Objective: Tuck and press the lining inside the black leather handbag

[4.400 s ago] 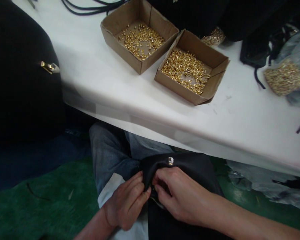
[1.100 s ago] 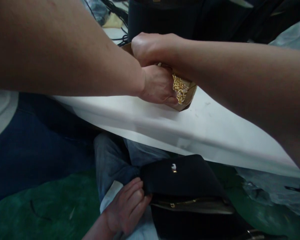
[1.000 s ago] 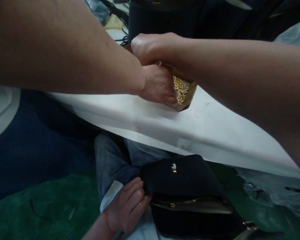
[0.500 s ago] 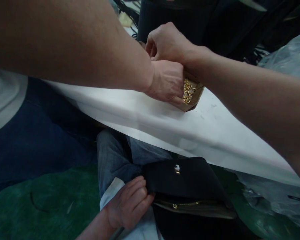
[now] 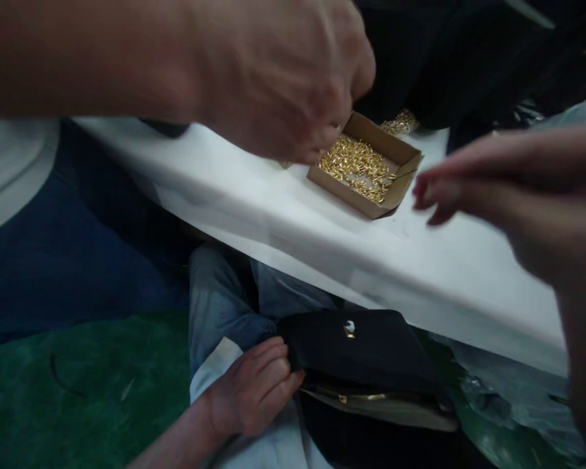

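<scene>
**Below the edge of a white-covered table (image 5: 254,208), a smooth black bag (image 5: 366,358) is resting in the bare left hand (image 5: 261,391)**

The bag is showing a plain dark panel, and a small gold-and-white metal fitting (image 5: 349,328) is sitting near its top edge. Lower down, a gold-toothed metal zip (image 5: 366,397) is running along the mouth, its gold pull (image 5: 342,399) lying just left of the visible teeth, and a strip of greyish-beige lining (image 5: 395,417) is showing beneath. The lowest part is sinking into shadow.

The left hand is pinching the bag's left edge, thumb beside the mouth, fingers curling over the side. The bare right hand (image 5: 517,208), blurred, is hovering over the table, well apart from the bag, above and to its right; its fingers are lying close together, and whether they are holding anything I cannot tell. Near those fingertips, to their left, an open brown cardboard box (image 5: 344,195) is holding small shiny gold pieces (image 5: 356,163). A co-worker's bent hand (image 5: 293,91) is covering the box's left corner from view.
</scene>
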The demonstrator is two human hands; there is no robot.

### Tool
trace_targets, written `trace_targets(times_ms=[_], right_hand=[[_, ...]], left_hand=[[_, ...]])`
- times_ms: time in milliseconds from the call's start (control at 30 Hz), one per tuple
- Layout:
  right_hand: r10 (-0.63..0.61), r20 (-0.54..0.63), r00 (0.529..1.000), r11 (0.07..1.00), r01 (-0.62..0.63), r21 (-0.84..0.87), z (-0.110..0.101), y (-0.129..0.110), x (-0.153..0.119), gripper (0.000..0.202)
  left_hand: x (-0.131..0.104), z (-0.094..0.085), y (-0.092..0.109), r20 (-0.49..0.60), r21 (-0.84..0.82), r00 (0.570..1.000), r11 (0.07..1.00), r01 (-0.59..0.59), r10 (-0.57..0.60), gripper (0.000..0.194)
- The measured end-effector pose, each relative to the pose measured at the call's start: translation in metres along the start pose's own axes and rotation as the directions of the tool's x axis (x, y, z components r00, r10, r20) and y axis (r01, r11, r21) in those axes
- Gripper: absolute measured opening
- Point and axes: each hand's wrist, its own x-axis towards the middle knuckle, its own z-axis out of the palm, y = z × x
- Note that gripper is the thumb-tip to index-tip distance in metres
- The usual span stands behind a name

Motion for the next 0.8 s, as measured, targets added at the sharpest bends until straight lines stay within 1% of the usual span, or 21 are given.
trace_targets(times_ms=[33, 67, 100, 133, 167, 200, 267, 300, 333, 367, 400, 467, 500, 567, 667, 800], right_hand=[[0.01, 0.157, 0.988, 1.0, -0.013, 0.019, -0.002, -0.01, -0.026, 0.007], [0.001, 0.383, 0.924, 0.995, -0.04, 0.094, -0.001, -0.019, -0.051, 0.008], [-0.01, 0.578, 0.816, 0.98, -0.106, 0.167, 0.002, -0.026, -0.072, 0.016], [0.007, 0.668, 0.745, 0.959, -0.194, 0.206, 0.007, -0.031, -0.09, 0.022], [0.035, 0.717, 0.696, 0.942, -0.263, 0.209, 0.013, -0.035, -0.105, 0.023], [0.05, 0.757, 0.652, 0.939, -0.289, 0.186, 0.019, -0.036, -0.117, 0.02], [0.059, 0.816, 0.575, 0.955, -0.272, 0.122, 0.03, -0.035, -0.133, 0.02], [0.052, 0.839, 0.542, 0.965, -0.244, 0.097, 0.035, -0.033, -0.138, 0.02], [0.043, 0.854, 0.519, 0.976, -0.206, 0.075, 0.038, -0.031, -0.142, 0.02], [0.035, 0.863, 0.504, 0.985, -0.162, 0.054, 0.041, -0.03, -0.145, 0.02], [0.031, 0.862, 0.506, 0.993, -0.113, 0.031, 0.042, -0.029, -0.147, 0.02], [0.029, 0.849, 0.528, 0.999, -0.028, -0.016, 0.043, -0.028, -0.149, 0.02], [0.027, 0.842, 0.538, 1.0, -0.009, -0.026, 0.043, -0.029, -0.15, 0.022], [0.007, 0.831, 0.556, 1.0, -0.01, -0.001, 0.041, -0.031, -0.151, 0.024], [-0.035, 0.829, 0.558, 0.996, -0.047, 0.074, 0.039, -0.035, -0.155, 0.03], [0.01, 0.809, 0.588, 0.996, -0.08, 0.046, 0.041, -0.04, -0.163, 0.029]], left_hand=[[0.001, 0.0, -0.001, 0.0, 0.001, 1.0, 1.0, -0.003, 0.003, 0.027], [0.003, 0.0, -0.001, -0.004, 0.003, 1.0, 1.0, -0.01, 0.01, 0.027], [0.005, -0.001, -0.002, -0.008, 0.004, 1.0, 1.0, -0.019, 0.019, 0.027], [0.006, 0.0, -0.002, -0.006, 0.004, 1.0, 1.0, -0.025, 0.025, 0.027], [0.007, 0.0, -0.002, -0.002, 0.005, 1.0, 1.0, -0.028, 0.028, 0.028], [0.008, 0.001, -0.002, -0.002, 0.007, 1.0, 1.0, -0.027, 0.027, 0.028], [0.008, 0.003, -0.001, 0.002, 0.001, 1.0, 1.0, -0.021, 0.021, 0.029], [0.007, 0.005, 0.0, 0.0, -0.004, 1.0, 1.0, -0.017, 0.017, 0.029], [0.006, 0.006, 0.0, -0.004, -0.01, 1.0, 1.0, -0.014, 0.014, 0.029], [0.004, 0.008, 0.0, -0.006, -0.018, 1.0, 1.0, -0.01, 0.01, 0.028], [0.001, 0.01, 0.001, -0.009, -0.024, 1.0, 1.0, -0.008, 0.008, 0.027], [-0.003, 0.012, 0.001, -0.018, -0.026, 1.0, 1.0, 0.001, -0.002, 0.024], [-0.005, 0.013, 0.001, -0.02, -0.024, 1.0, 1.0, 0.007, -0.008, 0.023], [-0.008, 0.014, 0.001, -0.023, -0.019, 0.999, 1.0, 0.025, -0.025, 0.023], [-0.007, 0.014, 0.001, -0.023, -0.03, 0.999, 0.999, 0.043, -0.044, 0.024], [-0.002, 0.012, 0.0, -0.02, -0.036, 0.999, 0.999, 0.035, -0.036, 0.025]])
